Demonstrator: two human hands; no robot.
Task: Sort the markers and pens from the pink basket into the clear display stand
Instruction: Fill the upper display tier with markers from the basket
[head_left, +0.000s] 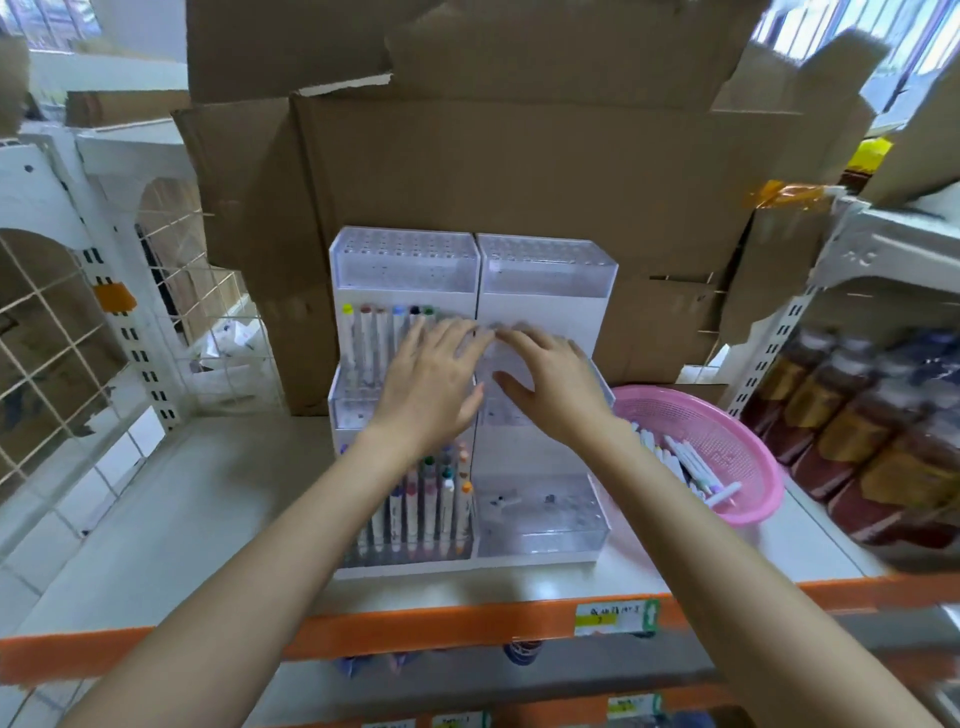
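Note:
A clear tiered display stand (545, 265) stands on the shelf in front of a big cardboard box. Several white markers with coloured caps (384, 332) stand in its left middle tier, and several more markers (431, 499) fill the left front tier. The right compartments look bare. My left hand (431, 379) and my right hand (545, 379) reach side by side over the middle tier, fingers spread and fairly straight, blurred at the tips. Neither hand visibly holds anything. The pink basket (737, 431) sits to the right of the stand with several white markers (691, 462) lying in it.
Flattened cardboard boxes (519, 156) lean behind the stand. A white wire grid panel (67, 332) closes the left side. Dark bottles (857, 415) line a shelf on the right. The shelf has an orange front edge (467, 623) with a green label.

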